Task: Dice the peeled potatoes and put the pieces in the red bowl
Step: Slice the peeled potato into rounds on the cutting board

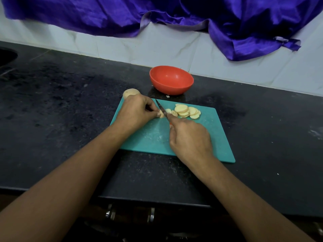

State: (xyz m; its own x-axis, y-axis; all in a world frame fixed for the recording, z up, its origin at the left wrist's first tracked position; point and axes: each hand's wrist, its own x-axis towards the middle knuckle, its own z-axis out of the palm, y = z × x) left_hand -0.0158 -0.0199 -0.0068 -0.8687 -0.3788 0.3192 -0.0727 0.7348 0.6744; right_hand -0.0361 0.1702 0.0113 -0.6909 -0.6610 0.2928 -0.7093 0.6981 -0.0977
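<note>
On the teal cutting board (216, 137) my left hand (136, 110) pinches the small end of a peeled potato (161, 114). My right hand (190, 137) grips a knife (161, 110) by its handle, and the blade rests across that potato piece. To the right of the blade lie several round potato slices (187, 111) in an overlapping pile. A whole peeled potato (130, 93) sits just behind my left hand at the board's far left corner. The red bowl (171, 79) stands beyond the board with nothing visible inside.
The board lies on a dark stone counter (61, 102) whose front edge runs below my forearms. A white tiled wall (227, 67) rises behind the bowl, with purple cloth (174, 13) hanging over it. A dark sink rim (7, 56) shows at far left.
</note>
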